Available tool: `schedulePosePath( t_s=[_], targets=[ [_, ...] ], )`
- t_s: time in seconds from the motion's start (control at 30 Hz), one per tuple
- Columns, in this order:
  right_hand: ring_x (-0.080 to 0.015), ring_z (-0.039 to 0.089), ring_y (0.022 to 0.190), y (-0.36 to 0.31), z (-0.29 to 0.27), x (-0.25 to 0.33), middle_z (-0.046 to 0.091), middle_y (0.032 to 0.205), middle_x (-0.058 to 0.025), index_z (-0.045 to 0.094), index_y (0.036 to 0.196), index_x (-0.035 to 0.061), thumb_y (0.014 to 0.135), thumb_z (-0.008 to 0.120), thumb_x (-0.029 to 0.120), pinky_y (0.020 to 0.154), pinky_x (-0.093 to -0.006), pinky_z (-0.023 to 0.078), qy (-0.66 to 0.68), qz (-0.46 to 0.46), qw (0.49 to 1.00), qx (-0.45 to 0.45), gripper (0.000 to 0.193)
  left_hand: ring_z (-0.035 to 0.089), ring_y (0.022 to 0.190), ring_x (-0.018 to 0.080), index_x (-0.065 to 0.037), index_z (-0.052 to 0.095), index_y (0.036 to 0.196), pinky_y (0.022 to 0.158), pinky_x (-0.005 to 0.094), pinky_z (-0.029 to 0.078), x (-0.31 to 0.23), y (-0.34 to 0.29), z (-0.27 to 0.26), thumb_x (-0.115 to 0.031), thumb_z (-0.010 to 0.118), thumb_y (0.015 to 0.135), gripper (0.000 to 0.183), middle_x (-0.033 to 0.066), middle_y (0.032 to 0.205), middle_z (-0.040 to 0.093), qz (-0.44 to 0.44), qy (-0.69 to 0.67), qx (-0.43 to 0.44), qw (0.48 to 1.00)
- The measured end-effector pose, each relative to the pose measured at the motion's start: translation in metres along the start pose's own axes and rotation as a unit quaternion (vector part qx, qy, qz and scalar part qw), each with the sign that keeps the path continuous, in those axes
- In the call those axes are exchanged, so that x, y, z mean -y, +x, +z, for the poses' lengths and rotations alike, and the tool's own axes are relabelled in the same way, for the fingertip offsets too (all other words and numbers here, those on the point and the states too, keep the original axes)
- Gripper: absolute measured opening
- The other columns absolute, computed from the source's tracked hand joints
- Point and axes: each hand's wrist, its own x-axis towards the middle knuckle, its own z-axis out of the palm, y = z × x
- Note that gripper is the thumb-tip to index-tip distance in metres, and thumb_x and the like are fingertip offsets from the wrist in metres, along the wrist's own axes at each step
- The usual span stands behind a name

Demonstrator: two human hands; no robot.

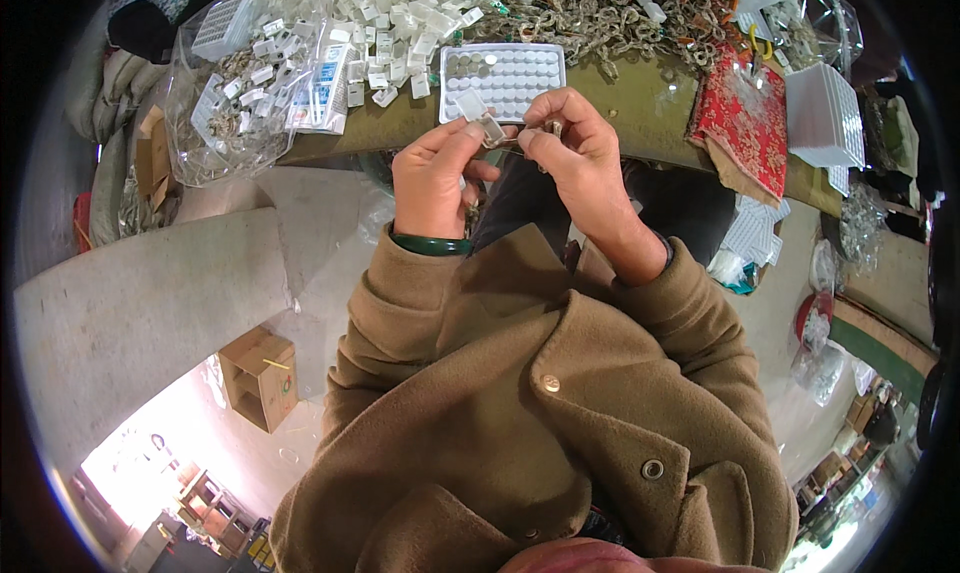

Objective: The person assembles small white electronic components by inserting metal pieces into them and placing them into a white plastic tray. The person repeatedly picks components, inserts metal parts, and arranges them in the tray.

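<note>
My left hand (pixel 437 181), with a dark green bangle at its wrist, pinches a small clear plastic box (pixel 470 104) whose lid stands tilted up. Close beside it, my right hand (pixel 578 143) is closed, thumb against forefinger, on a small brownish piece like a chain (pixel 545 153). Part of that piece is hidden by the fingers, and its near end reaches the box. Just beyond both hands lies a white tray (pixel 525 81) with rows of round cells; several at its far left hold greyish discs.
A heap of small clear boxes (pixel 390 23) covers the far left of the table (pixel 400 123). Brown chain-like pieces (pixel 610 23) are piled at the far right. A clear bag (pixel 235 113), a red patterned cloth (pixel 740 123) and stacked white trays (pixel 822 118) flank the work area.
</note>
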Motion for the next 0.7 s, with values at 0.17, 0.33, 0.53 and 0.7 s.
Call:
schedulePosePath(
  t_s=[0.17, 0.33, 0.53, 0.7],
  targets=[
    [-0.003, 0.046, 0.073, 0.002, 0.005, -0.008, 0.052, 0.083, 0.0038, 0.052, 0.09, 0.0054, 0.086, 0.057, -0.003, 0.063, -0.0194, 0.038, 0.038, -0.014, 0.999, -0.003, 0.01, 0.048, 0.064, 0.0016, 0.001, 0.057, 0.122, 0.044, 0.0134, 0.032, -0.002, 0.001, 0.002, -0.018, 0.057, 0.094, 0.034, 0.0083, 0.105, 0.068, -0.047, -0.106, 0.002, 0.993],
    [-0.0032, 0.042, 0.069, -0.001, 0.006, -0.009, 0.051, 0.081, 0.0032, 0.052, 0.088, 0.0049, 0.085, 0.057, -0.003, 0.06, -0.0198, 0.036, -0.04, -0.044, 0.998, -0.006, 0.01, 0.052, 0.065, 0.0011, 0.0, 0.055, 0.125, 0.044, 0.0122, 0.036, -0.002, 0.003, -0.003, -0.015, 0.055, 0.095, 0.034, 0.0105, 0.113, 0.066, -0.091, -0.209, 0.022, 0.973],
    [-0.0111, 0.051, 0.072, 0.0, 0.005, -0.009, 0.056, 0.082, -0.0028, 0.055, 0.093, 0.0038, 0.084, 0.063, 0.0, 0.064, -0.0254, 0.043, -0.154, -0.114, 0.982, 0.0, 0.013, 0.063, 0.068, 0.0042, -0.001, 0.054, 0.124, 0.043, 0.0136, 0.044, -0.004, 0.007, -0.017, -0.01, 0.056, 0.094, 0.032, 0.0102, 0.116, 0.065, -0.216, -0.378, 0.038, 0.9],
    [-0.0277, 0.06, 0.077, 0.005, 0.004, -0.003, 0.06, 0.087, -0.0113, 0.059, 0.099, 0.0036, 0.079, 0.072, 0.006, 0.068, -0.0346, 0.048, -0.367, -0.213, 0.905, 0.035, 0.024, 0.068, 0.084, 0.0081, -0.003, 0.055, 0.123, 0.045, 0.0134, 0.046, -0.003, 0.01, -0.021, -0.014, 0.058, 0.095, 0.03, 0.0073, 0.115, 0.066, -0.227, -0.335, -0.019, 0.914]
  ],
)
